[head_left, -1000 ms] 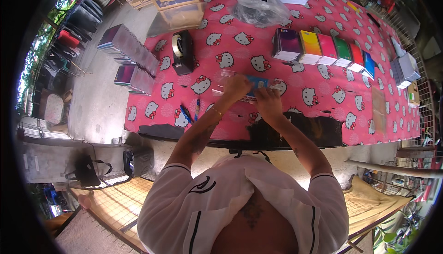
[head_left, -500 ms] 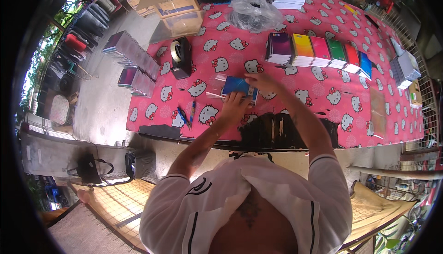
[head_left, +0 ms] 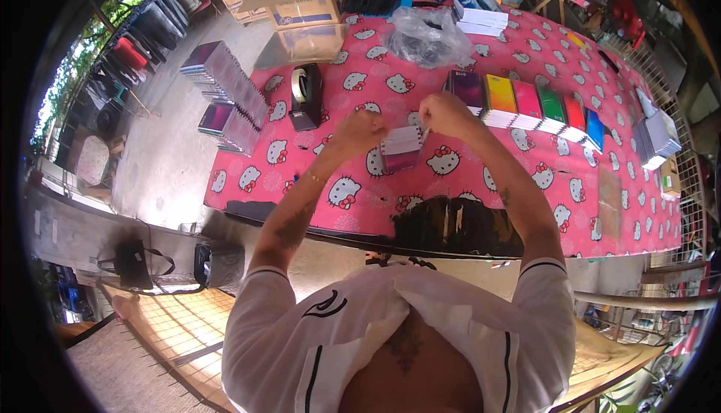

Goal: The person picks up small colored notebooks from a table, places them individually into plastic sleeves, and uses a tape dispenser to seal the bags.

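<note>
A small stack of notebooks (head_left: 402, 144) stands tilted on end above the pink tablecloth, its white page edges upward and a purple cover toward me. Clear plastic film (head_left: 411, 119) shows faintly around its upper end. My left hand (head_left: 360, 134) is closed at the upper left corner, fingers pinching the film. At the upper right corner my right hand (head_left: 448, 116) is closed the same way. Both hands hide the exact grip points. The black tape dispenser (head_left: 306, 97) stands left of my left hand, a roll of tape in it.
Notebook stacks in purple, yellow (head_left: 500, 97), pink, green, red and blue line the right side. Spiral notebooks (head_left: 225, 86) are piled at the left edge. A crumpled clear plastic bag (head_left: 428, 37), cardboard box (head_left: 300, 0) and white-edged books (head_left: 479, 16) lie farther back.
The notebooks lay flat, blue cover up, under my left hand; now they are lifted and tilted, page edges up. My left hand has moved up and left, my right hand slightly right.
</note>
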`<state>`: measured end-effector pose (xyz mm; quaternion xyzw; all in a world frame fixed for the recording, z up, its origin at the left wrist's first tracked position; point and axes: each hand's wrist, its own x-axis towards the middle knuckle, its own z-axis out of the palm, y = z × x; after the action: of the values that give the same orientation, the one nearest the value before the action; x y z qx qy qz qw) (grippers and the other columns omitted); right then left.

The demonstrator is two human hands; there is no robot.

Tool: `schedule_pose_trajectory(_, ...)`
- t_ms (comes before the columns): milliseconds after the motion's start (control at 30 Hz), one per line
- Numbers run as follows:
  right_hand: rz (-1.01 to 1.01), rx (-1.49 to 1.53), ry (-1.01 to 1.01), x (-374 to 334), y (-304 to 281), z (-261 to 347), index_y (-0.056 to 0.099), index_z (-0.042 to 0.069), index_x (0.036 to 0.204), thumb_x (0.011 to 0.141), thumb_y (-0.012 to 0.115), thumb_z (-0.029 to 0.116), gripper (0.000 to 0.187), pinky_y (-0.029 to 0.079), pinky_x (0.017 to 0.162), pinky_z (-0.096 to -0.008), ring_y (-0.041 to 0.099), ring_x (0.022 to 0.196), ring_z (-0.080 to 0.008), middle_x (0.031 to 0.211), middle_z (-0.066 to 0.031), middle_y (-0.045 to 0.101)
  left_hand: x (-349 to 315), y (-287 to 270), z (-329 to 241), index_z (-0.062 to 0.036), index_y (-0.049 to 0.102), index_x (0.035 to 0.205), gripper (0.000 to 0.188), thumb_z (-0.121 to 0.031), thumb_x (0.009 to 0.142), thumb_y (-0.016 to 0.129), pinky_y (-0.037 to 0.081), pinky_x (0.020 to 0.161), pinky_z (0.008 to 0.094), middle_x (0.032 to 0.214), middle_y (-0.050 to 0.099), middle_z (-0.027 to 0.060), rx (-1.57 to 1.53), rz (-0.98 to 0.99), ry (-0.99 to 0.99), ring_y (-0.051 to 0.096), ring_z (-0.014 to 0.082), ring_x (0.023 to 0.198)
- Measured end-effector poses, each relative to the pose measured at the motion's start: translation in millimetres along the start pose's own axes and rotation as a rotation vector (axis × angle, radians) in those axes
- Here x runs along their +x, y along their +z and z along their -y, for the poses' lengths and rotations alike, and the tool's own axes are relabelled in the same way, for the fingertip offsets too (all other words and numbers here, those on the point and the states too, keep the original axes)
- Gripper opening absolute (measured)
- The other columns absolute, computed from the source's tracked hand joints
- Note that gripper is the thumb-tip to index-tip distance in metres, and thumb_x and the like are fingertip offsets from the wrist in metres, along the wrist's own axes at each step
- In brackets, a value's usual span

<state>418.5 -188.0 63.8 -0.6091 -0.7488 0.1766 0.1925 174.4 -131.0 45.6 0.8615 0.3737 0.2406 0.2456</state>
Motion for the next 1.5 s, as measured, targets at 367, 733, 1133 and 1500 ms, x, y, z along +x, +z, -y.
schedule_pose_trajectory(367, -0.081, -0.171, -0.285, -32, 19, 49, 0.071, 0.015, 0.095, 0.082, 0.071, 0.026, 0.016, 0.037, 0.099, -0.0458, 0.063, 0.102, -0.0246, 0.096, -0.0010, 0.068, -5, -59, 215, -0.0053, 0.070, 0.103, 0.035, -0.032, 0.081, 0.076, 0.054, 0.068, 0.0377, 0.084, 0.066, 0.0056, -0.653, -0.425, -0.723, 0.064, 0.0208, 0.077)
schedule_pose_trajectory(733, -0.239, -0.139, -0.201, -21, 50, 85, 0.071, 0.016, 0.102, 0.084, 0.072, 0.033, 0.024, 0.037, 0.095, -0.0447, 0.064, 0.092, -0.0276, 0.097, -0.0026, 0.069, -2, -44, 238, -0.0061, 0.073, 0.092, 0.022, -0.026, 0.084, 0.071, 0.040, 0.055, 0.0317, 0.073, 0.062, 0.0002, -0.678, -0.606, -0.604, 0.052, 0.0125, 0.061)
schedule_pose_trajectory(1133, -0.277, -0.148, -0.173, -26, 53, 89, 0.074, 0.015, 0.106, 0.084, 0.070, 0.037, 0.032, 0.038, 0.094, -0.0445, 0.067, 0.087, -0.0263, 0.096, -0.0051, 0.073, -41, -56, 160, -0.0021, 0.064, 0.104, 0.017, -0.014, 0.092, 0.064, 0.056, 0.073, 0.0376, 0.093, 0.072, 0.0125, -0.109, -0.110, -0.176, 0.072, 0.0252, 0.086)
schedule_pose_trajectory(1500, -0.328, -0.137, -0.199, -32, 37, 86, 0.070, 0.015, 0.107, 0.075, 0.079, 0.039, 0.041, 0.038, 0.093, -0.0448, 0.064, 0.089, -0.0268, 0.098, -0.0088, 0.067, -5, -27, 45, -0.0108, 0.074, 0.108, 0.020, -0.012, 0.088, 0.073, 0.041, 0.101, 0.0357, 0.115, 0.057, 0.0066, -0.486, 0.187, 0.349, 0.052, 0.0202, 0.116)
